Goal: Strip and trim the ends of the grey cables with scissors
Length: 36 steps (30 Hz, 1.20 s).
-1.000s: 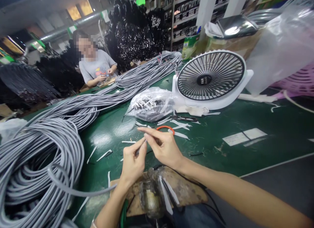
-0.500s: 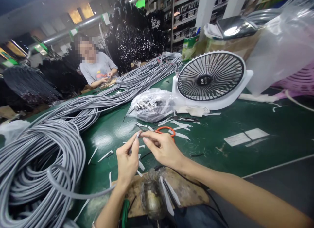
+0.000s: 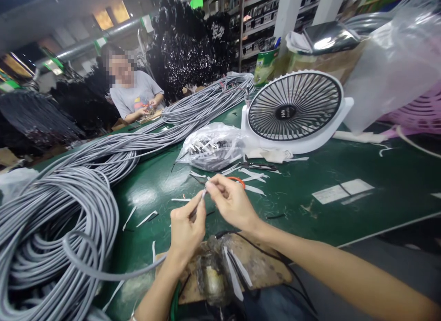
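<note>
My left hand (image 3: pixel 188 226) is closed around a grey cable (image 3: pixel 117 276), its thumb and fingers pinching near the cable's tip. From that hand the cable runs left in a loose loop toward a large coil (image 3: pixel 69 206). My right hand (image 3: pixel 236 203) pinches at the tip just above the left fingertips; the fine detail there is too small to make out. Behind the right hand an orange handle (image 3: pixel 238 180) shows in part. Below both hands lies a worn board (image 3: pixel 265 266) with a grimy metal block (image 3: pixel 213 277) on it.
Grey cable bundles (image 3: pixel 193 109) stretch across the green table (image 3: pixel 289 187). A white fan (image 3: pixel 294 109), a clear plastic bag of small parts (image 3: pixel 213 146) and black snips (image 3: pixel 258 166) lie beyond my hands. White strips (image 3: pixel 148 218) are scattered about. Another person (image 3: pixel 136 95) works across the table.
Both hands have shifted slightly right. My right hand has tilted upward and now covers more of the orange handle. More of the grey cable's end shows between my left fingers.
</note>
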### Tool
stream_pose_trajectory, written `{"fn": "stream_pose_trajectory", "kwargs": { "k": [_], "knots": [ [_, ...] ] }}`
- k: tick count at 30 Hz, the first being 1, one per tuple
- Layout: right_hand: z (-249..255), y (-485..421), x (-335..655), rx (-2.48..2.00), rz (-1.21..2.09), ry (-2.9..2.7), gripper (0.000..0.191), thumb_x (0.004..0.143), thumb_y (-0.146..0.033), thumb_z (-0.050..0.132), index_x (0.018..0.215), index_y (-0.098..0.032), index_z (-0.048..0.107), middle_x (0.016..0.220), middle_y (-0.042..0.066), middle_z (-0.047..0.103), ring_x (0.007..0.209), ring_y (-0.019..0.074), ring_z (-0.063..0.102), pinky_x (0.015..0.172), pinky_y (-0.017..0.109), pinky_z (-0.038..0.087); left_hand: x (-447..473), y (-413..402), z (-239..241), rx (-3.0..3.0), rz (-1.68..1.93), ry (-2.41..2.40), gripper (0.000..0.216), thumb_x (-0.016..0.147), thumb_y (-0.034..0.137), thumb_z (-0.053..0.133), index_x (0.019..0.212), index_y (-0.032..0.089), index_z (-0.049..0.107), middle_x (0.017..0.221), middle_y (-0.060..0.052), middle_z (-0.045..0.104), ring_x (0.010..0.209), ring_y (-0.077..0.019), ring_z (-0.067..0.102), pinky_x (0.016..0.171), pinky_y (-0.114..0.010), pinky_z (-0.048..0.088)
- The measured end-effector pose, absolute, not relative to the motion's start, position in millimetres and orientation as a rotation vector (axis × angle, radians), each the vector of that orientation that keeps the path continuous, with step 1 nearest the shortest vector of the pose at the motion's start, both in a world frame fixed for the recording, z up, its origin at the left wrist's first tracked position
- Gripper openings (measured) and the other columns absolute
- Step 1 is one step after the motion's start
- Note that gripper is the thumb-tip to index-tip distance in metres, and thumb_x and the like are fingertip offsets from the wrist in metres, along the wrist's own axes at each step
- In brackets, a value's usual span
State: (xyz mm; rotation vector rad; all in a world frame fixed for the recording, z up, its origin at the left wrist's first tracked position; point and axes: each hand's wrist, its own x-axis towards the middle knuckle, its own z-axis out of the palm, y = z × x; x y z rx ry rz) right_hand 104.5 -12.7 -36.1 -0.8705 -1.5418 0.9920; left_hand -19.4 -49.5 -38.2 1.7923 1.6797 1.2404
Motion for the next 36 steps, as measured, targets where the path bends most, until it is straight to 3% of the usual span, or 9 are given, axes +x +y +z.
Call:
{"fn": "stream_pose_trajectory", "kwargs": {
  "k": [4, 7, 11, 16, 18, 24, 28, 32, 36],
  "knots": [
    [-35, -7, 113, -0.871, 0.638, -1.681, 0.020, 0.086, -0.032, 0.048, 0.085, -0.016, 0.060, 0.055, -0.003, 0.052, 0.044, 0.0070, 0.042, 0.044, 0.019, 0.033, -22, -46, -31, 1.633, 1.207, 1.575, 0.032, 0.076, 0.036, 0.053, 0.086, 0.014, 0.074, 0.047, 0.002, 0.051, 0.041, -0.0076, 0.036, 0.041, -0.020, 0.030],
    [-40, -2, 118, -0.687, 0.173, -1.932, 0.020, 0.088, -0.024, 0.046, 0.094, -0.018, 0.064, 0.063, 0.000, 0.059, 0.051, 0.0086, 0.049, 0.051, 0.021, 0.035, -27, -42, -27, 1.387, 1.192, 1.467, 0.037, 0.072, 0.044, 0.055, 0.073, 0.011, 0.072, 0.040, 0.006, 0.031, 0.038, -0.0051, 0.023, 0.037, -0.019, 0.021],
    [-44, 1, 121, -0.584, -0.303, -2.035, 0.029, 0.090, -0.012, 0.036, 0.089, -0.015, 0.065, 0.054, -0.001, 0.053, 0.050, 0.0087, 0.047, 0.049, 0.023, 0.030, -31, -40, -25, 1.178, 1.115, 1.394, 0.038, 0.066, 0.047, 0.056, 0.060, 0.011, 0.065, 0.040, 0.010, 0.014, 0.037, -0.0032, 0.011, 0.035, -0.018, 0.012],
    [-44, 3, 123, -0.556, -0.449, -2.162, 0.034, 0.090, -0.010, 0.030, 0.078, -0.014, 0.061, 0.057, 0.000, 0.052, 0.049, 0.0104, 0.047, 0.048, 0.025, 0.026, -32, -40, -23, 1.418, 1.047, 1.500, 0.033, 0.068, 0.040, 0.052, 0.053, 0.012, 0.062, 0.040, 0.005, 0.027, 0.039, -0.0055, 0.024, 0.039, -0.019, 0.021],
    [-45, 4, 124, -0.575, -0.431, -2.246, 0.032, 0.088, -0.009, 0.031, 0.075, -0.014, 0.059, 0.058, 0.001, 0.052, 0.049, 0.0113, 0.047, 0.048, 0.026, 0.024, -33, -40, -22, 1.618, 1.001, 1.564, 0.032, 0.071, 0.035, 0.051, 0.052, 0.013, 0.063, 0.044, 0.003, 0.035, 0.042, -0.0069, 0.030, 0.044, -0.020, 0.024],
    [-44, 5, 127, -0.711, -0.194, -2.398, 0.017, 0.080, -0.007, 0.043, 0.082, -0.014, 0.058, 0.071, 0.004, 0.061, 0.054, 0.0128, 0.050, 0.049, 0.026, 0.022, -38, -41, -16, 1.894, 0.840, 1.526, 0.034, 0.077, 0.032, 0.048, 0.054, 0.013, 0.065, 0.045, 0.003, 0.033, 0.043, -0.0070, 0.027, 0.045, -0.021, 0.022],
    [-37, 4, 126, -0.728, 0.302, -2.285, 0.016, 0.081, -0.009, 0.043, 0.079, -0.014, 0.058, 0.070, 0.003, 0.061, 0.056, 0.0109, 0.049, 0.053, 0.023, 0.028, -44, -43, -15, 1.899, 0.847, 1.441, 0.035, 0.077, 0.037, 0.051, 0.061, 0.013, 0.069, 0.046, 0.002, 0.040, 0.043, -0.0074, 0.029, 0.045, -0.021, 0.022],
    [-31, 6, 123, -0.736, 0.974, -2.080, 0.016, 0.081, -0.016, 0.045, 0.068, -0.014, 0.054, 0.052, -0.005, 0.042, 0.047, 0.0071, 0.034, 0.047, 0.020, 0.026, -45, -43, -20, 1.930, 1.002, 1.474, 0.035, 0.079, 0.038, 0.051, 0.067, 0.012, 0.071, 0.049, -0.001, 0.054, 0.043, -0.0091, 0.038, 0.044, -0.021, 0.029],
    [-33, 4, 119, -0.796, 1.149, -1.968, 0.016, 0.081, -0.022, 0.046, 0.069, -0.014, 0.052, 0.054, -0.005, 0.041, 0.048, 0.0071, 0.035, 0.045, 0.019, 0.028, -41, -38, -31, 2.105, 1.219, 1.697, 0.029, 0.083, 0.030, 0.048, 0.073, 0.014, 0.070, 0.057, -0.002, 0.064, 0.045, -0.0098, 0.049, 0.047, -0.020, 0.036]
  ]
}}
